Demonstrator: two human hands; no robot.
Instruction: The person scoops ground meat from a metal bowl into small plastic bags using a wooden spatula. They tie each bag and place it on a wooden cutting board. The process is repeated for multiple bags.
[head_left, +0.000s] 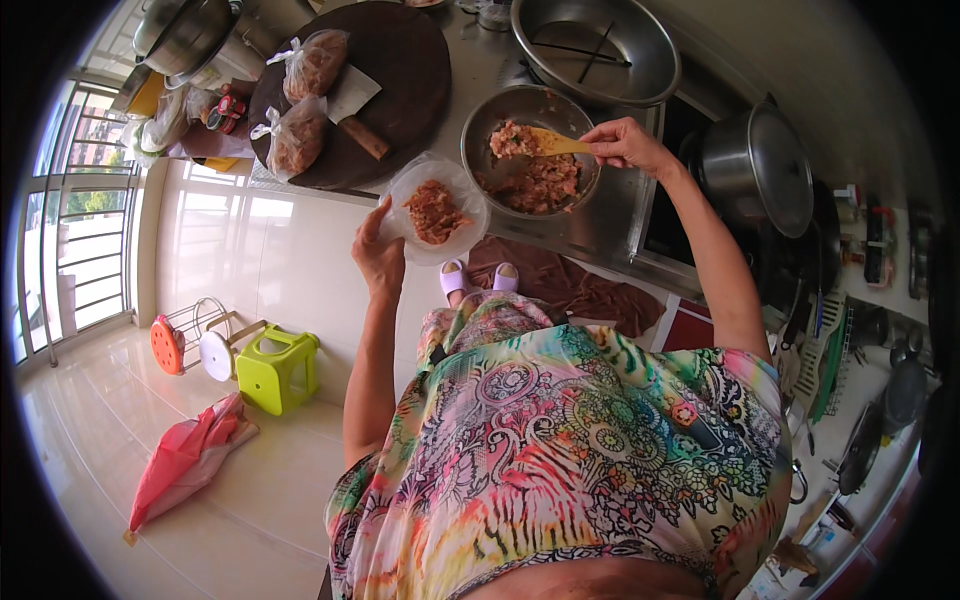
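Observation:
My left hand (377, 247) holds a clear plastic bag (466, 196) spread wide, with a portion of minced meat (435, 212) inside. In my right hand (624, 144) is a yellow spatula (561, 143), its blade heaped with more mince (512, 139). The spatula is over a steel bowl (472, 127), which has minced meat (544, 184) across its bottom. The bag is just left of this bowl, in front of the counter edge.
Two tied bags of mince (316, 66) and a cleaver (355, 96) lie on a round chopping board (409, 52). A larger steel basin (652, 56) holds two crossed chopsticks (596, 52). A lidded pot (776, 169) stands right, on the cooktop. Stools (277, 375) are on the floor at left.

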